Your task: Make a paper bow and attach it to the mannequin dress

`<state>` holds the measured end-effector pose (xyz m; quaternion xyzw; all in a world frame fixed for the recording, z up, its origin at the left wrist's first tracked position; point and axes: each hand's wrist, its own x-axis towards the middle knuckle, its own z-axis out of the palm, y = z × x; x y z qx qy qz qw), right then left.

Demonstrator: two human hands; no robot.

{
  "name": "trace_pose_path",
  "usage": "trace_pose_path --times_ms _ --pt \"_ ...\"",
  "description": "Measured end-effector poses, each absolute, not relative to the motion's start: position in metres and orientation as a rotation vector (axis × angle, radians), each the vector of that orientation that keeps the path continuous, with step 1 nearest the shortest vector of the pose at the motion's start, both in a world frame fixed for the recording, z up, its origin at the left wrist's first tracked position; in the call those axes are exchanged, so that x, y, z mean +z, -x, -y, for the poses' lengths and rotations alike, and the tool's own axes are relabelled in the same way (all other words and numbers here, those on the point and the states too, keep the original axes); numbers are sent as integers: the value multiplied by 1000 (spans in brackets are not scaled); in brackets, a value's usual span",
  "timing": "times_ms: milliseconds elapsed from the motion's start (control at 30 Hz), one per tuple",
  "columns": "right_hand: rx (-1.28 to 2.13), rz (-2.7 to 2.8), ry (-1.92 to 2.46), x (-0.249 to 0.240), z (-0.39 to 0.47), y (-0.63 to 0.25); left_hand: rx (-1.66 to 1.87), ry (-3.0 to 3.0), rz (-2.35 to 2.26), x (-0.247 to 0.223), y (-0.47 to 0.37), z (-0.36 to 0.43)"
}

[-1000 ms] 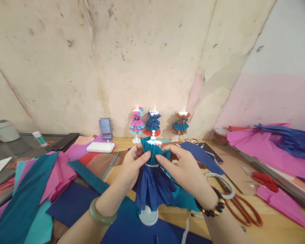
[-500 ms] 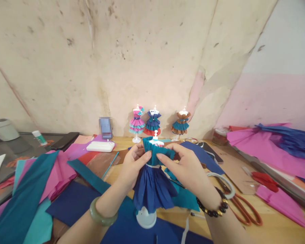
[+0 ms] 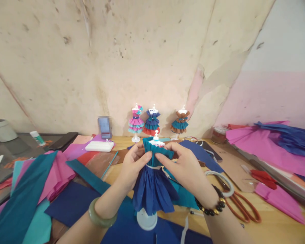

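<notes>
A small white dress form (image 3: 146, 220) stands upright in front of me, wearing a gathered dark blue skirt (image 3: 154, 191) with a white band at its waist. Around its chest is a pleated teal paper bodice (image 3: 154, 158). My left hand (image 3: 135, 162) pinches the bodice's left side between thumb and fingers. On the other side my right hand (image 3: 180, 162) grips the teal pleats, its thumb pressed on the front. Both thumbs nearly meet at the middle. The fingertips behind the bodice are partly hidden.
Three dressed mini forms, one in pink (image 3: 136, 120), stand by the wall. Teal and blue paper sheets (image 3: 72, 203) spread left. At right lie orange-handled scissors (image 3: 244, 206), a white tape roll (image 3: 228, 184) and pink paper (image 3: 279, 203). A glue stick (image 3: 37, 138) lies far left.
Both hands keep their hold on the teal bodice, with the right hand and its pleats shifted slightly inward. The whole view has moved a little.
</notes>
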<state>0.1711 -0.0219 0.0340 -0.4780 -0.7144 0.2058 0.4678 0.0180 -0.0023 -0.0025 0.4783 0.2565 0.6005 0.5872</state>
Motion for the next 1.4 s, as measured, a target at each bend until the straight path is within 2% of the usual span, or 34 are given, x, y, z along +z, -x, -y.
trace_pose_path --times_ms 500,733,933,1100,1400 --pt "562 1774 1133 37 23 -175 1378 -1215 -533 -5 -17 -2" --pt "707 1794 1058 38 22 -181 1399 -1174 -559 -5 -15 -4" --pt "658 1871 1107 43 26 -188 1428 -1152 -598 -2 -14 -3" --pt "745 2057 1100 49 31 -197 1403 -1198 -601 -1 -12 -3" --pt "689 2001 1105 46 26 -194 1291 -1249 -596 -6 -10 -6"
